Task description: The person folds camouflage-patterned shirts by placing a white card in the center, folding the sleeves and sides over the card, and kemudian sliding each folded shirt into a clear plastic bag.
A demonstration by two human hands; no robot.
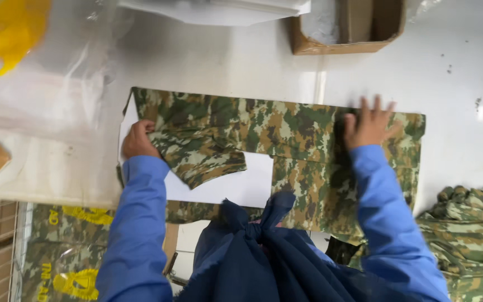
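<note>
A camouflage garment (286,126) in green, brown and tan lies spread flat on a white table (225,61), wrapped over a white board (236,187) that shows beneath it. My left hand (137,140) grips a folded flap of the garment at its left end. My right hand (369,124) lies flat on the cloth near the right end, fingers spread. Both arms wear blue sleeves.
An open cardboard box (347,28) stands at the table's far edge. Clear plastic bags (46,100) and a yellow bag (6,33) lie at the left. More camouflage garments (470,235) are piled at the right, bagged ones (68,246) at lower left. Dark blue cloth (264,257) hangs below.
</note>
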